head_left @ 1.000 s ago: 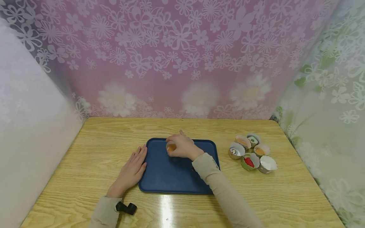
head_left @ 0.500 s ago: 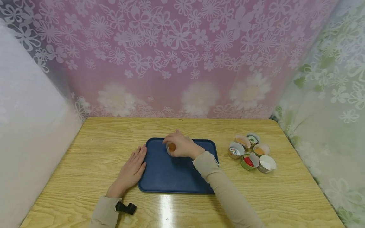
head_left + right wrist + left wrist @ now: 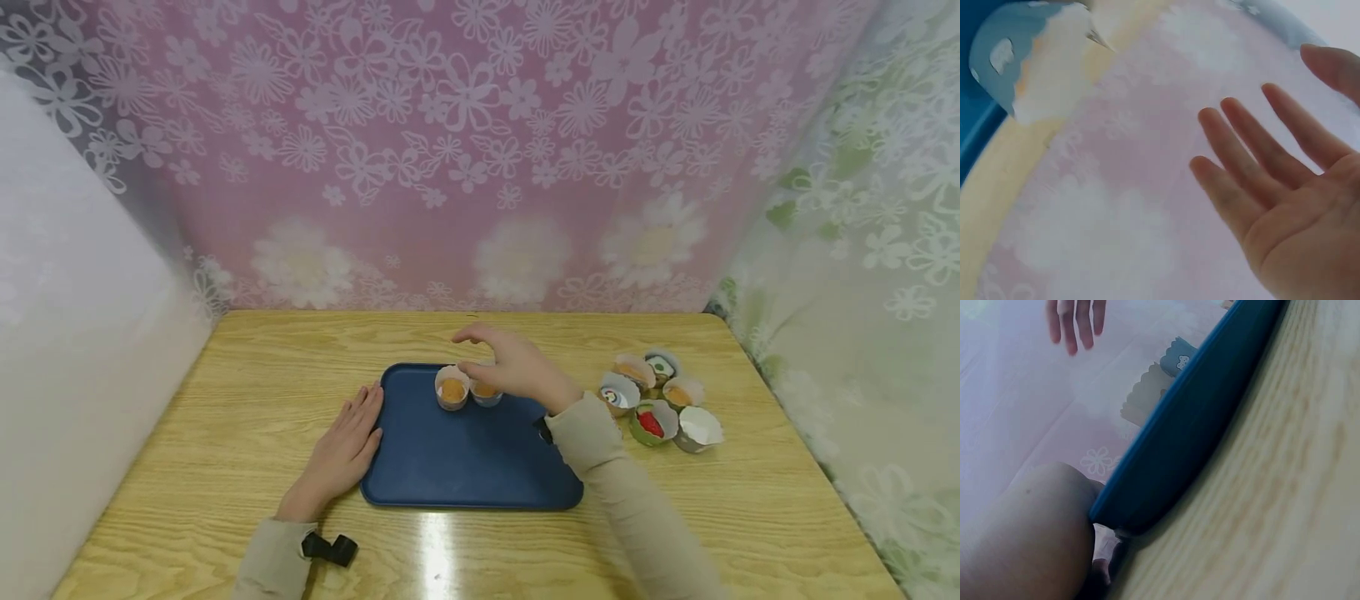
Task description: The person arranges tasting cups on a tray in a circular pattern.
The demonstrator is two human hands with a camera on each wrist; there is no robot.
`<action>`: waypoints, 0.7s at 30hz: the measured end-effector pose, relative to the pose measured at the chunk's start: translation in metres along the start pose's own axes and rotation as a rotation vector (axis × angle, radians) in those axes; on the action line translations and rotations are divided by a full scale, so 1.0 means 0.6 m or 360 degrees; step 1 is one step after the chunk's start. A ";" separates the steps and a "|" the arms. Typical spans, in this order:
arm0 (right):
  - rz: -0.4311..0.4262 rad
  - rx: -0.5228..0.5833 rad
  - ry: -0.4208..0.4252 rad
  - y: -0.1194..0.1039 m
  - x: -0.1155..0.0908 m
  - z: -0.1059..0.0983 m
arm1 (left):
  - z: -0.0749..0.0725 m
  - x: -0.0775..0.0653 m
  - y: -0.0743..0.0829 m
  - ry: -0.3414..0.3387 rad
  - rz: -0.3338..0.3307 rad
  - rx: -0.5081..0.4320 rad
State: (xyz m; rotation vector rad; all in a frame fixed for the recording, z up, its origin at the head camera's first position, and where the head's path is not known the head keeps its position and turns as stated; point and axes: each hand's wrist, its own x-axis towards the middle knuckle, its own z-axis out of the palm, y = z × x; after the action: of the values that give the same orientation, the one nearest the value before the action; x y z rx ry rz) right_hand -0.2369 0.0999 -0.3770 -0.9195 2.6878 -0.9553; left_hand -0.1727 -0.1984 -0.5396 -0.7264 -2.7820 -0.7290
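Observation:
Side by side at the back of the dark blue tray point(image 3: 465, 467) stand two paper-cup cupcakes with orange-brown tops. The left cupcake point(image 3: 452, 390) shows fully, while the right cupcake point(image 3: 487, 398) is partly covered by my right hand point(image 3: 517, 367). That hand hovers over the tray's back edge with fingers spread and holds nothing. In the right wrist view, its fingers are apart from the blue cupcake cup point(image 3: 988, 69), which has a white patch. My left hand point(image 3: 341, 450) lies flat with straight fingers along the tray's left edge.
Several more cupcakes in paper cups cluster on the wooden table point(image 3: 270, 358) right of the tray. One cup point(image 3: 651, 422) has a red filling; another cup point(image 3: 699, 429) looks white inside. A pink floral curtain point(image 3: 420, 167) hangs behind the table.
My right hand has let go of the left cupcake, risen and moved right with its fingers spreading. That cupcake now stands on the tray, with the second uncovered beside it. The left hand stays put.

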 end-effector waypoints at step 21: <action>0.0404 0.0271 0.0762 0.085 -0.181 -0.116 | -0.002 0.001 0.001 -0.0005 -0.0010 0.0014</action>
State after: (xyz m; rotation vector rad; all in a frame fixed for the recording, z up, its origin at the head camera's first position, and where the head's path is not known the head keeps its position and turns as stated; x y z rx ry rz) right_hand -0.1977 0.2319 -0.3607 -0.3320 2.9318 -1.4654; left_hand -0.1726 -0.1983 -0.5381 -0.7181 -2.7898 -0.7172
